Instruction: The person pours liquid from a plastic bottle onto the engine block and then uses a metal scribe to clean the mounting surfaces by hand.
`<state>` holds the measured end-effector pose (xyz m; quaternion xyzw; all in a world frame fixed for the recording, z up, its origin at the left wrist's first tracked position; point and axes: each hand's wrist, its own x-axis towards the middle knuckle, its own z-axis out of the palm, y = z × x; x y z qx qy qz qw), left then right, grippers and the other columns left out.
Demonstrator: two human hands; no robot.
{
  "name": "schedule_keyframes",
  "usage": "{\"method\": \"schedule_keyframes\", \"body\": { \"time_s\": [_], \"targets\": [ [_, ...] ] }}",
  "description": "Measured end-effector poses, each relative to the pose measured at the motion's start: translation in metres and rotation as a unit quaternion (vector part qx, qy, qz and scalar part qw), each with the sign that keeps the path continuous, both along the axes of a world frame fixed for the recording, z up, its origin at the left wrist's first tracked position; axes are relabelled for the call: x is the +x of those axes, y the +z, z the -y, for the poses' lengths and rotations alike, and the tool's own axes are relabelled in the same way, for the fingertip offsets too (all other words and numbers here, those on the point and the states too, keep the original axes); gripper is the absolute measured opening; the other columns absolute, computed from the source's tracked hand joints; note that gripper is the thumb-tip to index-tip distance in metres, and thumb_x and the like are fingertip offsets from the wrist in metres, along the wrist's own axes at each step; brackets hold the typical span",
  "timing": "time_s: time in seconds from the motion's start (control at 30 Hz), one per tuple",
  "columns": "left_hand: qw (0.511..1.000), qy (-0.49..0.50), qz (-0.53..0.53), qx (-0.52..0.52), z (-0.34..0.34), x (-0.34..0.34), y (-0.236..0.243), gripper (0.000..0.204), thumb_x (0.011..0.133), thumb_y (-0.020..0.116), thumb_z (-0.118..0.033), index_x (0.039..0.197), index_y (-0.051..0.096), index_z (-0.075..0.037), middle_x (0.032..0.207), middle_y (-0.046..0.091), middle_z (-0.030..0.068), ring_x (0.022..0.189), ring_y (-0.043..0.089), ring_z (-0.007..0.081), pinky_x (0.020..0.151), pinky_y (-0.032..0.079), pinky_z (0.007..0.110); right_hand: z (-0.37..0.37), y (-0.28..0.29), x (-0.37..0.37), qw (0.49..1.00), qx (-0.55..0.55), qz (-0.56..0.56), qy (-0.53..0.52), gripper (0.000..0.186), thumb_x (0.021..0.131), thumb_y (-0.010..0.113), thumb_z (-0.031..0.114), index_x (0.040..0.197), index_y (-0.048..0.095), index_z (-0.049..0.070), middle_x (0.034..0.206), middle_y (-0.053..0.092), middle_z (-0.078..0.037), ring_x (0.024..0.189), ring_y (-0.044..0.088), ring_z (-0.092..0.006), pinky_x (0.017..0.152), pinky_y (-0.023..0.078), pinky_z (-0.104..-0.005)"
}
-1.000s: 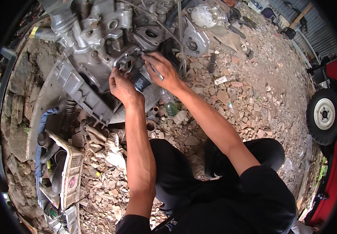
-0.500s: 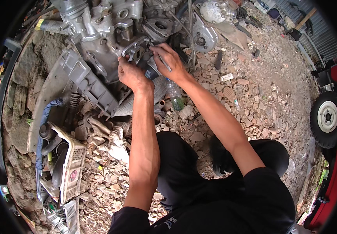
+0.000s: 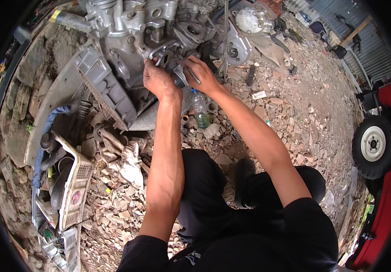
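Note:
My left hand (image 3: 159,81) is closed at the lower left edge of a small oval metal flange (image 3: 164,53) on a grey engine block (image 3: 127,31), thumb and fingers pinched against it. My right hand (image 3: 204,78) is closed around a slim metal tool (image 3: 193,75) just right of the flange; whether its tip touches the bolt there is hidden. A dark labelled cylinder (image 3: 178,76) sits between my hands. A ribbed aluminium cover (image 3: 105,84) leans below the block, left of my left hand, and a clear plastic bottle (image 3: 201,111) stands below my right hand.
Broken tile rubble (image 3: 263,118) covers the ground. Cracked white plastic crates (image 3: 71,190) with parts lie at left beside a stone wall (image 3: 32,68). A red vehicle (image 3: 383,213) with a spare wheel (image 3: 373,143) is at right, and corrugated sheet (image 3: 358,41) at upper right.
The engine and both hands sit higher and further right in the picture than a second ago, as the view shifts. My hands keep similar grips at the flange.

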<state>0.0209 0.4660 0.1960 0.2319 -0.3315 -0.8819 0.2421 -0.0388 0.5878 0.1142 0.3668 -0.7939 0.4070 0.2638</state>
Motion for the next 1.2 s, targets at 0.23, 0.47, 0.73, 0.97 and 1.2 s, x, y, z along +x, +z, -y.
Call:
{"method": "schedule_keyframes", "body": {
  "time_s": [0.23,0.47,0.73,0.97,1.2],
  "targets": [
    [0.997,0.004,-0.016,-0.071,0.026,0.012,0.000,0.033,0.104,0.051,-0.035,0.089,0.063,-0.007,0.056,0.038,-0.0062,0.046,0.032,0.0059,0.043,0.023,0.026,0.006,-0.002,-0.002,0.999,-0.028,-0.023,-0.004,0.022,0.087,0.062,0.003,0.109,0.065,0.000,0.096,0.063,-0.019,0.089,0.063,-0.0397,0.077,0.051,-0.0460],
    [0.987,-0.027,0.007,-0.156,0.052,0.025,-0.001,0.031,0.103,0.054,-0.035,0.096,0.065,-0.008,0.061,0.033,-0.0092,0.048,0.029,0.0042,0.044,0.022,0.026,0.007,-0.014,-0.006,0.997,-0.056,-0.044,0.010,0.022,0.089,0.060,0.005,0.109,0.065,-0.002,0.096,0.064,-0.021,0.090,0.064,-0.0415,0.079,0.054,-0.0475],
    [0.969,-0.012,0.068,-0.237,0.066,0.034,-0.004,0.034,0.103,0.058,-0.037,0.094,0.068,-0.006,0.066,0.057,0.0000,0.049,0.047,0.0078,0.046,0.033,0.024,0.006,0.012,0.010,0.990,0.012,0.136,-0.031,0.021,0.091,0.055,0.008,0.104,0.069,-0.001,0.107,0.068,-0.028,0.102,0.065,-0.0458,0.087,0.054,-0.0486],
    [0.919,-0.037,0.117,-0.375,0.072,0.051,0.001,0.041,0.103,0.058,-0.042,0.101,0.072,-0.004,0.057,0.049,-0.0029,0.042,0.039,0.0070,0.042,0.027,0.023,0.005,0.037,0.016,0.984,-0.056,0.168,0.012,0.018,0.091,0.058,0.016,0.093,0.068,0.001,0.096,0.071,-0.026,0.101,0.068,-0.0429,0.092,0.053,-0.0516],
    [0.769,-0.179,0.261,-0.556,0.059,0.042,-0.010,0.049,0.098,0.057,-0.045,0.100,0.073,0.001,0.080,0.069,0.0110,0.062,0.057,0.0158,0.056,0.046,0.029,-0.009,0.033,0.008,0.900,0.198,0.387,0.044,0.029,0.098,0.050,0.024,0.103,0.067,0.002,0.085,0.072,-0.013,0.074,0.069,-0.0211,0.074,0.054,-0.0379]
  ]
}}
